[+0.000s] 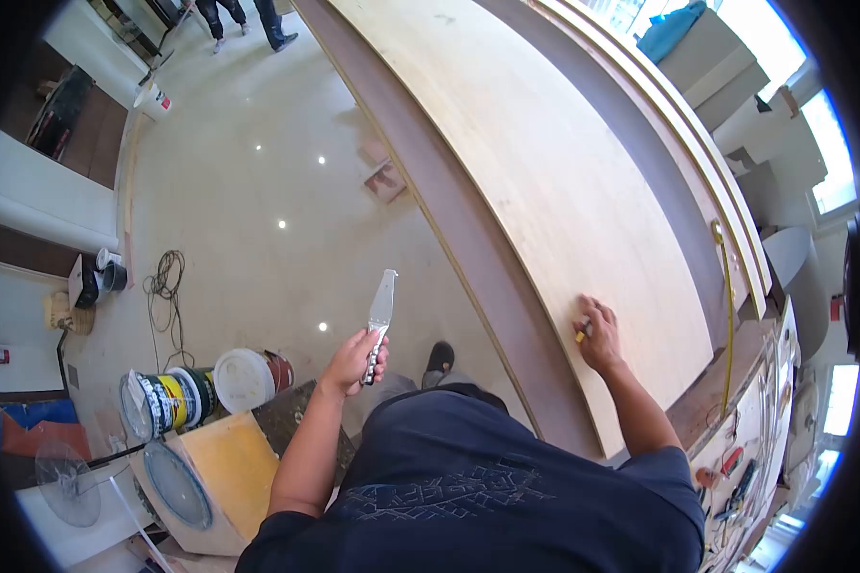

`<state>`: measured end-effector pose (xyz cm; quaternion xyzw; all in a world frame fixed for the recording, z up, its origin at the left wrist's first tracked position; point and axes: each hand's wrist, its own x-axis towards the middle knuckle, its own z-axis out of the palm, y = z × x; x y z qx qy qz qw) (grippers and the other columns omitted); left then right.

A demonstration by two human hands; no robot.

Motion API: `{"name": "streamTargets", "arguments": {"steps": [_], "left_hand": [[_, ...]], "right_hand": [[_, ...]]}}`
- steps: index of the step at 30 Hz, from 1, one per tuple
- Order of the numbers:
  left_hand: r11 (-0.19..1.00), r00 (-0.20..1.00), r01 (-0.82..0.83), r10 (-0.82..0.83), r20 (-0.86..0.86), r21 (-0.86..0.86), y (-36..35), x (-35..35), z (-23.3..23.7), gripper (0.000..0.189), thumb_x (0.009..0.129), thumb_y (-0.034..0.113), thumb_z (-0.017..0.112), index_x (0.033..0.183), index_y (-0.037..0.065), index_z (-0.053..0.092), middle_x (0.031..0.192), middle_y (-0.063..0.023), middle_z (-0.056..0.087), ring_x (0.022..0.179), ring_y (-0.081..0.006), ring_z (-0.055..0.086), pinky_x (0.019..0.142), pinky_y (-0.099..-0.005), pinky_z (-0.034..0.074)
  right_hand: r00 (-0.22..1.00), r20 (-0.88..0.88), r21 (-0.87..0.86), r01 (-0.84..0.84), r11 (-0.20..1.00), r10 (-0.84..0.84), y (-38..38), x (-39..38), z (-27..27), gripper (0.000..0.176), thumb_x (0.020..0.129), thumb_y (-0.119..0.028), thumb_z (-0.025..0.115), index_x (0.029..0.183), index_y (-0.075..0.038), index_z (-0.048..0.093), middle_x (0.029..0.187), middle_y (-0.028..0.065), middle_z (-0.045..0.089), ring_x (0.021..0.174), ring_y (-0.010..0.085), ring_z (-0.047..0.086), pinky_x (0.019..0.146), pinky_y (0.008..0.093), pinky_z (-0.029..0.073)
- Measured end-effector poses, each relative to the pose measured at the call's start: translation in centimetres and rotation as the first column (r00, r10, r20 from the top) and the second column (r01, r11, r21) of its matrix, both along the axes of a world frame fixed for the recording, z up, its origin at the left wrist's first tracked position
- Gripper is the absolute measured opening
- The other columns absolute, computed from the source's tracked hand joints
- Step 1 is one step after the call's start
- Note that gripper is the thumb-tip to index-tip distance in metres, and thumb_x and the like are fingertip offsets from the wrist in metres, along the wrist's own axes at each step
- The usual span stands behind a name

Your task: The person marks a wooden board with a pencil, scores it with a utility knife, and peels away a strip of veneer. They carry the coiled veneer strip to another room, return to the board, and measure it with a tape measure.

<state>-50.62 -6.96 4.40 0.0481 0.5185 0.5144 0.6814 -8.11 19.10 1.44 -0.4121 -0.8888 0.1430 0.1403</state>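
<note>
My dark shirt is nearest, at six o'clock. Just up from it, at about half past seven from the middle of my view, my left hand has its fingers closed round the handle of a scraper; the blade points to twelve, with a little white at its tip, over the shiny floor. My right hand, between three and four o'clock, rests on the pale board, fingers curled in about a small yellow thing, too small for me to name.

At eight o'clock stand the containers: a white bucket, then a pail with a yellow-and-green label just beside it. Their round tops face me, and I cannot tell what is in either. Further out, a round grey-blue lid sits by a yellow panel. At nine, beyond the coiled cable, is a small dark pot, its contents too small to make out. Another bucket with a red mark stands at ten; I can't tell what it holds.

At three, a yellow tape measure runs along past the board's far edge; hand tools lie at four.
</note>
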Motion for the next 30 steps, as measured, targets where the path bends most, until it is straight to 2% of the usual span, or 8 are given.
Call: {"name": "streamTargets", "arguments": {"steps": [3, 11, 15, 17, 19, 23, 29, 30], "left_hand": [[1.0, 1.0, -0.005, 0.006, -0.021, 0.027, 6.1, -3.1, 1.9, 0.026, 0.104, 0.033, 0.045, 0.106, 0.007, 0.047, 0.074, -0.0016, 0.051, 0.058, -0.011, 0.051, 0.049, -0.0263, 0.045], [0.995, 0.966, -0.057, 0.077, -0.247, 0.085, 24.0, -16.4, 4.9, 0.024, 0.102, 0.03, 0.045, 0.103, 0.006, 0.046, 0.074, -0.0024, 0.049, 0.055, -0.0114, 0.048, 0.046, -0.0286, 0.043], [0.988, 0.883, -0.119, 0.149, -0.445, 0.095, 36.2, -27.3, 4.4, 0.026, 0.102, 0.029, 0.044, 0.098, 0.003, 0.046, 0.07, -0.0052, 0.051, 0.049, -0.0124, 0.047, 0.04, -0.03, 0.041], [0.987, 0.809, -0.135, 0.16, -0.566, 0.087, 43.3, -32.7, 4.0, 0.028, 0.102, 0.029, 0.043, 0.096, 0.002, 0.045, 0.066, -0.0067, 0.05, 0.046, -0.014, 0.047, 0.038, -0.0315, 0.041], [0.984, 0.75, -0.144, 0.176, -0.638, 0.103, 50.2, -37.6, 2.4, 0.031, 0.102, 0.028, 0.042, 0.094, -0.001, 0.046, 0.063, -0.0104, 0.054, 0.043, -0.0187, 0.051, 0.037, -0.0334, 0.042], [0.985, 0.657, -0.162, 0.067, -0.751, -0.054, 63.4, -45.7, -0.6, 0.034, 0.101, 0.025, 0.038, 0.091, -0.005, 0.051, 0.064, -0.0163, 0.063, 0.047, -0.0246, 0.061, 0.041, -0.035, 0.048], [0.955, 0.499, -0.21, -0.081, -0.863, -0.211, 74.6, -52.7, -3.4, 0.032, 0.1, 0.02, 0.04, 0.098, -0.009, 0.054, 0.071, -0.022, 0.067, 0.055, -0.0268, 0.068, 0.044, -0.0357, 0.053], [0.969, 0.4, -0.083, -0.181, -0.898, -0.232, 75.3, -53.6, -3.4, 0.029, 0.098, 0.016, 0.043, 0.104, -0.011, 0.051, 0.075, -0.0235, 0.069, 0.058, -0.0287, 0.069, 0.046, -0.0356, 0.055]], "right_hand": [[1.0, 0.007, 0.061, 0.011, 0.998, -0.011, 6.6, -11.0, -0.4, 0.046, 0.09, -0.018, 0.065, 0.133, -0.008, 0.052, 0.131, 0.0146, 0.058, 0.129, 0.0344, 0.047, 0.107, 0.046, 0.034], [0.999, -0.03, 0.012, 0.027, 1.0, -0.026, 24.5, -35.8, -1.0, 0.047, 0.096, -0.033, 0.056, 0.134, -0.006, 0.048, 0.125, 0.0144, 0.061, 0.132, 0.0327, 0.044, 0.109, 0.046, 0.031], [0.991, -0.05, 0.023, 0.124, 0.992, -0.122, 30.1, -45.2, -1.5, 0.045, 0.096, -0.03, 0.055, 0.133, -0.006, 0.047, 0.135, 0.0138, 0.056, 0.135, 0.0323, 0.043, 0.11, 0.0497, 0.028], [0.984, -0.011, 0.093, 0.179, 0.979, -0.178, 29.8, -47.3, -1.0, 0.037, 0.095, -0.023, 0.053, 0.128, -0.006, 0.049, 0.145, 0.0134, 0.048, 0.138, 0.032, 0.039, 0.114, 0.0511, 0.025], [0.983, 0.065, 0.02, 0.171, 0.985, -0.172, 30.0, -47.2, -0.6, 0.031, 0.093, -0.018, 0.052, 0.122, -0.006, 0.05, 0.15, 0.0129, 0.042, 0.141, 0.0325, 0.036, 0.116, 0.0517, 0.021], [0.982, 0.101, 0.032, 0.158, 0.987, -0.16, 30.5, -47.7, -0.7, 0.024, 0.093, -0.017, 0.053, 0.113, -0.007, 0.05, 0.15, 0.0122, 0.042, 0.141, 0.035, 0.034, 0.116, 0.0554, 0.019], [0.976, 0.163, -0.011, 0.151, 0.988, -0.148, 31.0, -47.7, -0.7, 0.021, 0.091, -0.019, 0.058, 0.106, -0.008, 0.048, 0.151, 0.0114, 0.041, 0.142, 0.0367, 0.032, 0.116, 0.0575, 0.017], [0.974, 0.171, -0.018, 0.153, 0.988, -0.148, 31.1, -47.9, -0.3, 0.021, 0.091, -0.02, 0.058, 0.105, -0.008, 0.047, 0.151, 0.0112, 0.041, 0.143, 0.0366, 0.032, 0.116, 0.0574, 0.016]]}}
